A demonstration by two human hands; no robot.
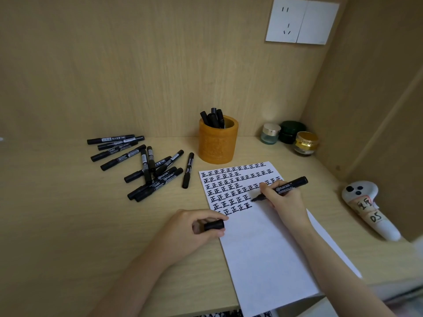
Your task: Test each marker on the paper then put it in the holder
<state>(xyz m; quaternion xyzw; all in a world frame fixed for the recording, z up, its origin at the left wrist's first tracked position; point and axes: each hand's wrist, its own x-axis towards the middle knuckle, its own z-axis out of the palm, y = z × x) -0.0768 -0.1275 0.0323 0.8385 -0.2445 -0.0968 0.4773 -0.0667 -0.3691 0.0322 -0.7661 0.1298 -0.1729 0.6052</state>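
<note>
Pale wood panelling encloses a corner worktop, with a white wall socket at the upper right of the frame. A sheet of paper lies at lower centre, its upper part covered with rows of black test characters. The right hand is closed in a writing grip on an uncapped marker, whose tip rests at or just above the paper at the end of a written row; actual contact cannot be confirmed. The left hand, curled at the paper's left edge, pinches the black cap between thumb and fingers. An orange holder stands just beyond the paper's top edge and already contains several markers. A loose pile of untested markers lies at centre left, well apart from the holder. Three small jars and a white controller occupy the right side. Step in hand: testing one marker, with many remaining. The next move probably calls for bringing cap and tip together, pressing the cap home, then lowering the marker upright into the holder.
</note>
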